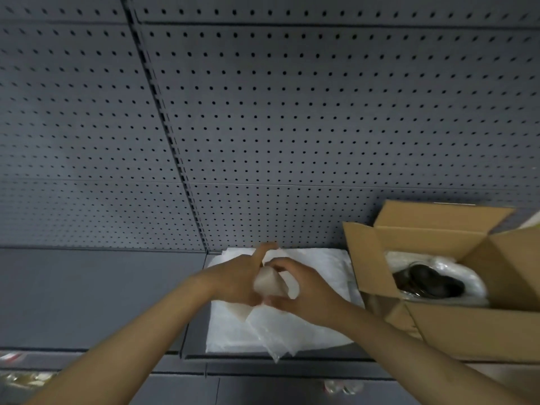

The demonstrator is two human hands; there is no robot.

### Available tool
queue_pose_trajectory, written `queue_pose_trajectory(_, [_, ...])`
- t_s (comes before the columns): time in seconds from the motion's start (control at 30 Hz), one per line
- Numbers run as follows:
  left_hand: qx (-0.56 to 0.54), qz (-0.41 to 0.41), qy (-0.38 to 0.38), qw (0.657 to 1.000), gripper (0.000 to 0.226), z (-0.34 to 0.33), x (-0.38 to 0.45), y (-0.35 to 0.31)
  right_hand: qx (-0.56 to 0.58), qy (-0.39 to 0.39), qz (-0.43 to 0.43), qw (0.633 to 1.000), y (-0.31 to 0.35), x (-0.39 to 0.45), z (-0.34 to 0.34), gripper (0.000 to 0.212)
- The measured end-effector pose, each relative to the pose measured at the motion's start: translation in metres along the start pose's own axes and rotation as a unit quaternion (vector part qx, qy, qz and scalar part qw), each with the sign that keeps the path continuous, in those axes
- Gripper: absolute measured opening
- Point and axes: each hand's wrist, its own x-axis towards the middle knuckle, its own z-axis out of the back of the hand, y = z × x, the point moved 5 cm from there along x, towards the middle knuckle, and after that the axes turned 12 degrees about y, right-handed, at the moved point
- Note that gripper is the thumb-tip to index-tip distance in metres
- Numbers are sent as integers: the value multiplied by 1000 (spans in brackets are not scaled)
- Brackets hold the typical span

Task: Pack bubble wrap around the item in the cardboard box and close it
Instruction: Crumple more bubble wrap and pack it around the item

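An open cardboard box [455, 320] stands on the grey shelf at the right, its flaps up. Inside lies a dark rounded item [429, 283] bedded in clear bubble wrap [470, 276]. Left of the box a stack of white bubble wrap sheets [318, 264] lies flat. Over that stack my left hand [236, 280] and my right hand [304, 290] both grip one sheet of bubble wrap [271, 323], bunched between the fingers with its loose end hanging towards me.
A grey pegboard wall [292, 112] rises behind the shelf [87, 293]. The shelf's front edge runs just below the stack. Small packaged goods show on a lower level at the bottom left [23, 378] and bottom centre [342, 385].
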Motion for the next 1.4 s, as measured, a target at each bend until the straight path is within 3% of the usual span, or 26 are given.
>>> queue_pose_trajectory(0.13, [70, -4, -31, 997, 95, 12, 11, -3, -64, -68, -44, 995, 5, -14, 18, 41])
queue_pose_trajectory(0.27, [188, 16, -71, 979, 73, 36, 21, 1, -41, -170, -110, 978, -6, -50, 62, 40])
queue_pose_trajectory(0.33, [220, 50, -69, 972, 58, 41, 28, 6, 26, -284, -135, 949, -19, -80, 97, 42])
queue_pose_trajectory(0.4, [227, 69, -57, 970, 49, 39, 36, 9, 92, -410, -157, 894, -40, -113, 133, 44])
queue_pose_trajectory(0.47, [227, 87, -47, 969, 48, 35, 44, 10, 128, -480, -224, 839, -79, -143, 163, 49])
queue_pose_trajectory(0.5, [228, 96, -48, 968, 48, 33, 49, 10, 139, -475, -276, 824, -101, -155, 173, 55])
queue_pose_trajectory(0.57, [229, 117, -56, 965, 48, 31, 57, 8, 154, -373, -386, 829, -147, -162, 179, 62])
queue_pose_trajectory(0.63, [219, 141, -61, 964, 46, 30, 64, 5, 181, -264, -439, 839, -177, -152, 178, 48])
queue_pose_trajectory(0.83, [190, 212, -75, 956, 42, 27, 79, -5, 194, -77, -427, 880, -191, -115, 211, 20])
queue_pose_trajectory(0.93, [175, 244, -76, 951, 40, 17, 82, -8, 217, 1, -402, 890, -193, -110, 213, 19])
queue_pose_trajectory(1.07, [149, 264, -49, 952, 40, -2, 87, -14, 195, -27, -419, 887, -222, -86, 203, 7])
queue_pose_trajectory(1.17, [124, 274, -50, 952, 39, -9, 85, -18, 66, -38, -400, 913, -240, -72, 189, 27])
queue_pose_trajectory(1.3, [104, 288, -46, 951, 38, -21, 78, -19, 41, -136, -316, 938, -231, -85, 168, 46])
queue_pose_trajectory(1.4, [99, 297, -32, 949, 38, -32, 74, -17, 32, -137, -307, 941, -229, -81, 150, 52])
